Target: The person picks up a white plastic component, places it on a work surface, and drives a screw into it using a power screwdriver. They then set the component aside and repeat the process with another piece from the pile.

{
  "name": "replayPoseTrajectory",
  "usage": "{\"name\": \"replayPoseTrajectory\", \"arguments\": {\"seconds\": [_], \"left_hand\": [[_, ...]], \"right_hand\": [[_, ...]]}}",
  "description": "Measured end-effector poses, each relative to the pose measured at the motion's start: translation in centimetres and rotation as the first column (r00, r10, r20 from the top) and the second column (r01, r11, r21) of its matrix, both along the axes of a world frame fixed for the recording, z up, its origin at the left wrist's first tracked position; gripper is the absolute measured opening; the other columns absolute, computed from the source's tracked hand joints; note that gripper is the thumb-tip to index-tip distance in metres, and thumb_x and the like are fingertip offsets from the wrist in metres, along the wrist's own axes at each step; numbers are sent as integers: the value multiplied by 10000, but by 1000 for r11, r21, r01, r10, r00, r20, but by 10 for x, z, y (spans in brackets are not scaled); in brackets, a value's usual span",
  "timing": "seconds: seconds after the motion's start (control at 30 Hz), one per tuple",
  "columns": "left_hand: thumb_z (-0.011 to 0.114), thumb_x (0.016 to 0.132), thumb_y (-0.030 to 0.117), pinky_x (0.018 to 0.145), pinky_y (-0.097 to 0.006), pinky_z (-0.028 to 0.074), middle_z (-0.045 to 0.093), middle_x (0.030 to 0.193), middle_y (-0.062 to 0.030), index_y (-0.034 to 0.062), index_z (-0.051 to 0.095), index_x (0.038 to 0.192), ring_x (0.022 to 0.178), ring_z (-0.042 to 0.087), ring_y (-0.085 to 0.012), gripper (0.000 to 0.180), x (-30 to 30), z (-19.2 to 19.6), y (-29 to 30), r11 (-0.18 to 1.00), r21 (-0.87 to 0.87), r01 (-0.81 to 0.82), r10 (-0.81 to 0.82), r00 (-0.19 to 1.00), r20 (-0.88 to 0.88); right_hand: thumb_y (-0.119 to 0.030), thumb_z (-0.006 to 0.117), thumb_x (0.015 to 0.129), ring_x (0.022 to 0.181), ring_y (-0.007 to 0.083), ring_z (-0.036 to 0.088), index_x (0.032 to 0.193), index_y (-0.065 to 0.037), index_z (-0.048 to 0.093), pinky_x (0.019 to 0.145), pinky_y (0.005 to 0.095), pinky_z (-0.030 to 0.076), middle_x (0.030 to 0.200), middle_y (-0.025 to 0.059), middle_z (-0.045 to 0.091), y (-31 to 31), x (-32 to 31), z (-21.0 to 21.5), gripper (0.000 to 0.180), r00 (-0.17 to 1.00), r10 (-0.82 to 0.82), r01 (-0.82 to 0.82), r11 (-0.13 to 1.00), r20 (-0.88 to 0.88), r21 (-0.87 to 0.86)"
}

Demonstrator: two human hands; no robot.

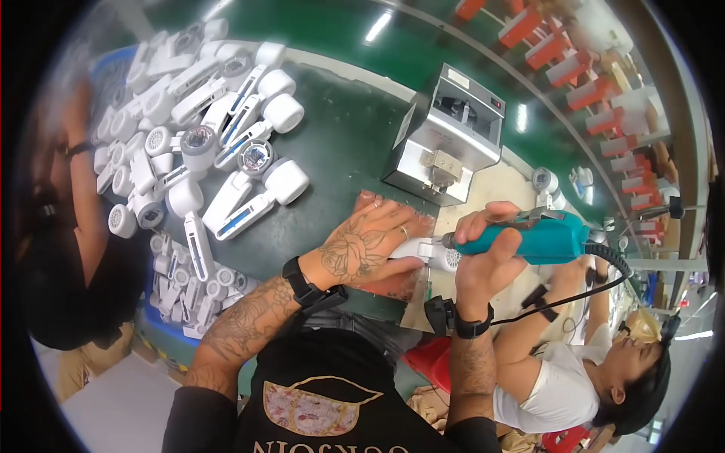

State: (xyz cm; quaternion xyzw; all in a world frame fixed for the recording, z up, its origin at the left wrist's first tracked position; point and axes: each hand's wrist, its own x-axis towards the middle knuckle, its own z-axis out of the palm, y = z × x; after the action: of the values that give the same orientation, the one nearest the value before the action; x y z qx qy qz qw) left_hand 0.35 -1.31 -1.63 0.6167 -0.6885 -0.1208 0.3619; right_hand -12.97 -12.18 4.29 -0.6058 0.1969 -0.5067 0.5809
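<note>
My left hand (361, 240) is closed on a white handheld fan (415, 249), its fingers pressing the fan down over a reddish-brown pad (393, 285). The fan's round grilled head points to the right, toward my other hand. A teal electric screwdriver (555, 240) lies sideways in my right hand (487, 264), with its nose pointing left at the fan. Whether its tip touches the fan I cannot tell. A black cord (627, 272) curls from the back end of the screwdriver.
Many similar white fans (200, 140) are heaped on the green table (332, 121) at left, beside a blue-edged bin of white parts (198, 291). A silver and black machine (453, 132) stands beyond my hands. Co-workers sit at both sides; one white sleeve (540, 389) is close at right.
</note>
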Motion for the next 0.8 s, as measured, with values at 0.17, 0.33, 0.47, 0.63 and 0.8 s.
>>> {"name": "replayPoseTrajectory", "arguments": {"seconds": [0.17, 0.33, 0.47, 0.63, 0.8], "left_hand": [[629, 885, 410, 1001, -435, 392, 555, 1170, -127, 49, 569, 1255, 1119, 502, -299, 521, -2, -1, 2, 1000, 15, 4, -4, 1000, 2], [668, 862, 418, 1002, -454, 403, 581, 1167, -91, 115, 602, 1228, 1096, 526, -303, 479, -4, -4, -1, 999, -21, -39, 40, 999, 14], [656, 870, 417, 1009, -459, 398, 569, 1184, -91, 108, 599, 1223, 1114, 516, -303, 473, -5, -5, -2, 999, -8, -50, 50, 998, 49], [625, 887, 400, 998, -420, 389, 544, 1143, -118, 46, 542, 1274, 1122, 501, -285, 531, -4, 2, -1, 999, -5, -36, 36, 994, 99], [622, 889, 386, 996, -421, 393, 556, 1148, -127, 50, 548, 1269, 1117, 507, -292, 512, -1, -2, 2, 998, -41, -38, 41, 997, 66]], "right_hand": [[-559, 633, 902, 571, 179, 514, 1024, -4, 517, 542, 298, 425, 682, 55, 493, 1, -1, -3, 580, 1000, 12, -12, 1000, -17, 5], [-483, 629, 933, 567, 181, 502, 949, -20, 495, 537, 309, 430, 668, 60, 488, 0, 2, -13, 482, 999, 37, -37, 999, -25, -5], [-443, 629, 943, 564, 182, 497, 914, -24, 486, 532, 314, 432, 657, 64, 487, 0, 5, -15, 444, 998, 52, -52, 998, -17, 33], [-414, 640, 943, 571, 181, 502, 930, -17, 505, 537, 307, 432, 666, 70, 505, 1, 3, -15, 420, 998, 53, -54, 998, 29, 33], [-412, 610, 966, 609, 175, 532, 1025, 6, 532, 571, 295, 448, 691, 60, 520, -6, 22, 9, 429, 999, 11, -12, 1000, -42, -3]]}}
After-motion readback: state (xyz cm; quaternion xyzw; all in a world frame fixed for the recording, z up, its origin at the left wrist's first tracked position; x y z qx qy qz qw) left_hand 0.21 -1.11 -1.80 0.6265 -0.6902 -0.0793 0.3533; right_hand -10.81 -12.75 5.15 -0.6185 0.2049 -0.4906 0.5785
